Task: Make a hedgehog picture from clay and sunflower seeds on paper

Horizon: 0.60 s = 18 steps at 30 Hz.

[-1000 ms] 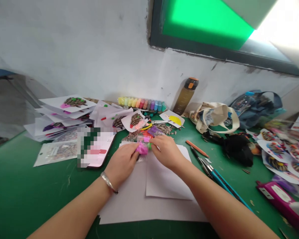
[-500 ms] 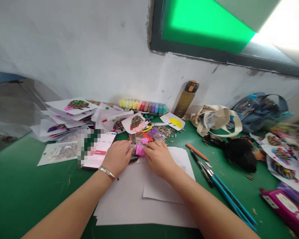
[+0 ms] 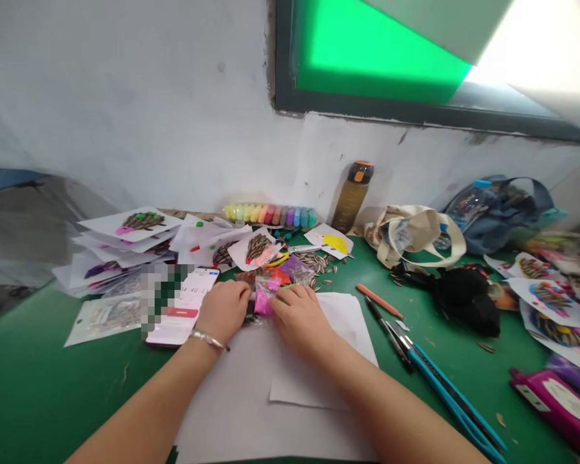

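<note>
Pink packet [image 3: 263,301] sits mid-frame, just below centre, in the gap between the two hands at the top edge of the white sheets [image 3: 232,406]. Long axis runs roughly up-down in frame, top tipped slightly right. Right hand [image 3: 302,322] is nearer: its fingers [image 3: 281,303] come in from the right and overlap the packet's right edge, spread a little; can't tell if they pinch it or just rest on it. Left hand [image 3: 222,312] is just left of the packet, fingers curled and bunched together; whether they have hold of any clear film there, can't tell. Red packet [image 3: 280,276] and purple packet [image 3: 297,270] lie just above and right of the pink one, loose seeds [image 3: 320,261] beyond. Phone [image 3: 193,303] is just left of the left hand on the green worktop [image 3: 33,380].
</note>
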### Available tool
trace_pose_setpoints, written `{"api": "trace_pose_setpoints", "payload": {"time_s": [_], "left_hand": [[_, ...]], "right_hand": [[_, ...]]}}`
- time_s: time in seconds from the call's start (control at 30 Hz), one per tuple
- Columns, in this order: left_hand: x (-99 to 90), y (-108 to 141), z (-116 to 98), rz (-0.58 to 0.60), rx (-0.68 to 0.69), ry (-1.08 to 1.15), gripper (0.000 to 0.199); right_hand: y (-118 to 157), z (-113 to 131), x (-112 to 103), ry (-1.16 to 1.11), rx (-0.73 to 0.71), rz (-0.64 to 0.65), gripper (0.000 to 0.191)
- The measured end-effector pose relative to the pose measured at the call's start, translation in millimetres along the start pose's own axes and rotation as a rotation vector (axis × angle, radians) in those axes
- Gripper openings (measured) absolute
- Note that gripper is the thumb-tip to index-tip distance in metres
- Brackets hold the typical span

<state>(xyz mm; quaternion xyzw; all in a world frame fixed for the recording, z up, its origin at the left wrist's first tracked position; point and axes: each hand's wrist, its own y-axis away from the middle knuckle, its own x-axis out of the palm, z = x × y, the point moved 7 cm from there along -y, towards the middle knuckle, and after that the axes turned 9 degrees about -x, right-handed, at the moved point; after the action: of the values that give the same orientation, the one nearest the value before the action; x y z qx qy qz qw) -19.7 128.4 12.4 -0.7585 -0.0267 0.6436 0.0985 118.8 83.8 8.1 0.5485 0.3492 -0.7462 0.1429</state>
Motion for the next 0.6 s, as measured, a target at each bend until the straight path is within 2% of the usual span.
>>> {"api": "trace_pose_setpoints", "payload": {"time_s": [0.1, 0.3, 0.37, 0.43, 0.53, 0.6], "left_hand": [[-0.7, 4, 0, -0.019, 0.044, 0.029, 0.032], [-9.8, 3, 2, -0.185, 0.099, 0.137, 0.032], [-12.6, 4, 2, -0.230, 0.124, 0.165, 0.033], [-15.7, 5, 3, -0.265, 0.141, 0.194, 0.033], [-20.4, 7, 4, -0.300, 0.145, 0.235, 0.031], [-23.3, 8, 4, -0.319, 0.156, 0.262, 0.029]], "right_hand": [[0, 2, -4, -0.040, -0.012, -0.039, 0.021], [4, -6, -22, -0.103, 0.008, -0.159, 0.025], [4, -22, -31, -0.091, 0.070, -0.198, 0.025], [3, -47, -39, -0.046, 0.207, -0.212, 0.025], [-1, -87, -40, 0.046, 0.463, -0.067, 0.023], [-8, -102, -38, 0.071, 0.516, -0.032, 0.027]]}}
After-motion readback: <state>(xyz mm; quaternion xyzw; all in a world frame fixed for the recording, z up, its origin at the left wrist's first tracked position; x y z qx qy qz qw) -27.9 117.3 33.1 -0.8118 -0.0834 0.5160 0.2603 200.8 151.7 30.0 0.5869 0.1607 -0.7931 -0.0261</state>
